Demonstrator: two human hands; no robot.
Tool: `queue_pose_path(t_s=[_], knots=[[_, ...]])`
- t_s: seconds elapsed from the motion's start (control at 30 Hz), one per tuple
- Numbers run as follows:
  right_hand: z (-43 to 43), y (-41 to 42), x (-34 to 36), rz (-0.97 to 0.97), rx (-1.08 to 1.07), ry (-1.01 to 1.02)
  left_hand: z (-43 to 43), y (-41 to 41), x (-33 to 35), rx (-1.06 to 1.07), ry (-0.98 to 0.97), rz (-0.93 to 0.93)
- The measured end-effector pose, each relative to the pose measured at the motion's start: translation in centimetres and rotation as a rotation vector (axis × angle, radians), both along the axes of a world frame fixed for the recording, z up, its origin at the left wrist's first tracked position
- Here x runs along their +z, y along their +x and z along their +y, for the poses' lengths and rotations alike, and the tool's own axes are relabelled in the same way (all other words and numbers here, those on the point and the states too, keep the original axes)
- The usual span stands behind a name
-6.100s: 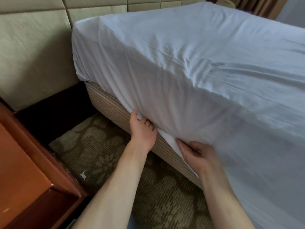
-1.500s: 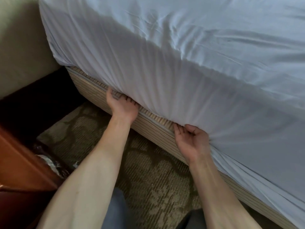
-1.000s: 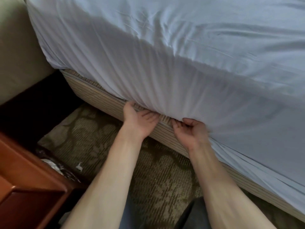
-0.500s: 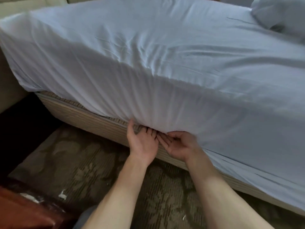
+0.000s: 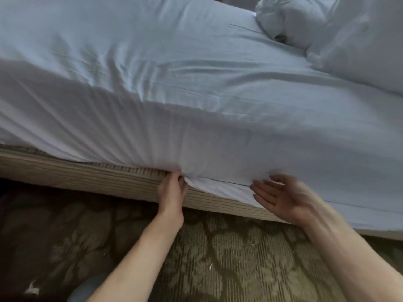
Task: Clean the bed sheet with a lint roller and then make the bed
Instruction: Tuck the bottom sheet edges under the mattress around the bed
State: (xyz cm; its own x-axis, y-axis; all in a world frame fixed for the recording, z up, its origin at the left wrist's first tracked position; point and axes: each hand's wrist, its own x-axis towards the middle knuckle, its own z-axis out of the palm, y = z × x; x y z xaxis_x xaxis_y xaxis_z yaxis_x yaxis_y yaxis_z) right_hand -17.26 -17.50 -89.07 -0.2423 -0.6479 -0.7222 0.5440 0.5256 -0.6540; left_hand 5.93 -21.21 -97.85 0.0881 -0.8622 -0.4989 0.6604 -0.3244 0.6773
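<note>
A white bed sheet (image 5: 196,88) covers the mattress and drapes over its near side. To the left it is tucked above the striped bed base (image 5: 87,177); to the right its hem hangs loose over the base. My left hand (image 5: 172,192) sits at the tuck line, fingertips pushed up under the sheet's edge against the base. My right hand (image 5: 281,197) is blurred, palm up with fingers straight, beside the hanging hem. No lint roller is in view.
A bundled white duvet (image 5: 290,18) and a pillow (image 5: 366,51) lie on the bed at the upper right. Patterned carpet (image 5: 229,258) with small white scraps runs along the bed under my arms.
The view has swung right along the bed. My right hand has moved away from the left to the right along the hem. The left hand stays at the tuck line.
</note>
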Motion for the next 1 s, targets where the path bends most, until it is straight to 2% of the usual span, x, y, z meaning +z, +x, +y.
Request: queue_pose_path(t_s=[0.07,0.13,0.17,0.23,0.27,0.5,0.63,0.7,1.0], knots=[[0.5,0.0,-1.3,0.219,0.075,-0.020,0.1,-0.8,-0.3,-0.104,-0.047,-0.386],[1.3,-0.1,-2.7,0.439,0.109,-0.042,-0.2,-0.8,-0.7,-0.164,-0.076,-0.692],[1.8,-0.2,-3.3,0.486,0.117,-0.051,-0.3,-0.6,-0.9,-0.180,-0.091,-0.816],[2.5,-1.0,-4.3,0.461,0.114,-0.056,-0.3,-1.1,-1.1,-0.229,-0.137,-0.956],[2.6,-1.5,-4.7,0.423,0.111,-0.047,-0.3,-1.5,-1.2,-0.247,-0.155,-0.945],[-0.3,-2.6,-4.3,-0.044,-0.042,-0.078,-1.0,-2.3,-0.4,-0.321,0.070,-0.429],[-1.5,-2.4,-4.4,-0.180,-0.044,-0.046,-1.6,-2.2,0.5,-0.278,0.176,0.054],[-2.0,-2.3,-4.3,-0.230,-0.040,-0.024,-1.6,-1.9,1.1,-0.225,0.179,0.232],[-2.9,-2.5,-4.8,-0.403,-0.242,-0.041,-2.5,-0.4,1.1,0.005,0.166,0.439]])
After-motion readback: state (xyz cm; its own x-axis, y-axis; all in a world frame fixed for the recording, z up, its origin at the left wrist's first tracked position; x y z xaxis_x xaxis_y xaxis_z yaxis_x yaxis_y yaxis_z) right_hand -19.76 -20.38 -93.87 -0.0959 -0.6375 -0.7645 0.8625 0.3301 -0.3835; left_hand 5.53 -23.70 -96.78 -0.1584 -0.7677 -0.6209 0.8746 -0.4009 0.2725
